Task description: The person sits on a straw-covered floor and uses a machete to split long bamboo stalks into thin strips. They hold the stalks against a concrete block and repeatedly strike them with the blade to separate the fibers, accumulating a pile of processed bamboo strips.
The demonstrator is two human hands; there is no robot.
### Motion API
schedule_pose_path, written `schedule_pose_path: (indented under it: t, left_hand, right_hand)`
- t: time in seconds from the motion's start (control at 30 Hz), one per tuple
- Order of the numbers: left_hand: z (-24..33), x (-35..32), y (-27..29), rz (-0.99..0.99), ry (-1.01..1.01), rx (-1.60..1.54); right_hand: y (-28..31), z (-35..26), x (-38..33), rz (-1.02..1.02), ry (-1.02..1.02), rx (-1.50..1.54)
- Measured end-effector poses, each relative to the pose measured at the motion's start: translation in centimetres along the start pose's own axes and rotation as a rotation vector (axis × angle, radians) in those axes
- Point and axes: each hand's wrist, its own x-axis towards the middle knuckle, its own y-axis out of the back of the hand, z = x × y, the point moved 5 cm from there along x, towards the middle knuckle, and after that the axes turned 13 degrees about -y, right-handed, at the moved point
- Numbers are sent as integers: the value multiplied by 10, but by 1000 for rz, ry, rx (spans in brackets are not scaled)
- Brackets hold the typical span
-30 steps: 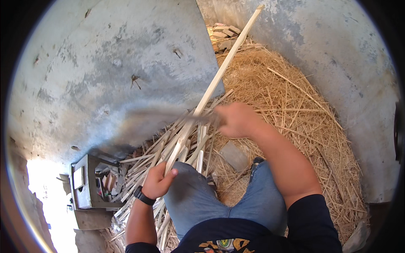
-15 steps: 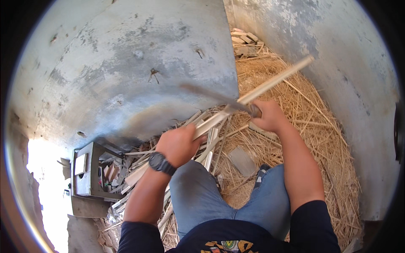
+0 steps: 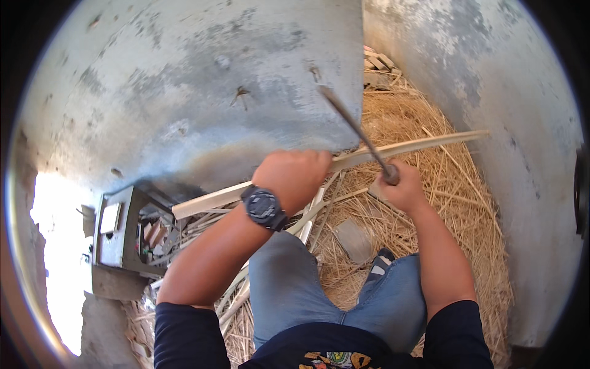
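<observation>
**Both hands busy over a pale cane strip**

While the person sits with knees in blue jeans [image 3: 295,289] drawn up over a straw-covered floor [image 3: 442,209], the left hand [image 3: 294,181] is closed in a fist around a long pale strip of split cane [image 3: 405,147], gripping it near its middle. A dark wristwatch [image 3: 263,208] sits on that wrist. The strip runs nearly level, from a squared-off end [image 3: 184,210] low on the person's left, out past both hands to a thin tip near the right-hand wall [image 3: 522,123].

The right hand [image 3: 402,187] is clenched tight on the handle of a dark blade-like tool [image 3: 353,126], which slants up and to the left from the fist, crossing above the strip; whether its edge touches the cane cannot be told. The right fist lies just beside the strip, on its near side.

Below the strip, more pale slats [image 3: 307,215] lie heaped on the straw beside the left knee. A grey metal frame [image 3: 120,240] stands by the foot of the grey plastered wall [image 3: 184,92] on the left. A flat grey stone [image 3: 353,240] rests on the straw between the knees, near a dark shoe [image 3: 381,264].
</observation>
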Motion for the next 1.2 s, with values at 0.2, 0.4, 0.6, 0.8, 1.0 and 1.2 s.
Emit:
schedule_pose_path:
  t: [0.2, 0.4, 0.6, 0.8, 1.0, 1.2]
  left_hand:
    - [-10, -3, -8, 65, -93, 157]
    - [-28, -27, -11, 134, -50, 97]
    - [-46, -47, -22, 101, 53, 13]
    - [-75, -108, -43, 88, 86, 64]
    - [-71, -110, -26, 60, 69, 177]
    - [-63, -91, -15, 47, 54, 231]
  right_hand:
    - [4, 47, 11, 187, -295, 152]
    - [-46, 3, -26, 43, -198, 165]
    - [-59, -8, -24, 40, -217, 22]
    - [-9, 48, 6, 74, -422, -83]
    - [-52, -26, -21, -111, -125, -276]
    - [-37, -16, -21, 51, -172, -255]
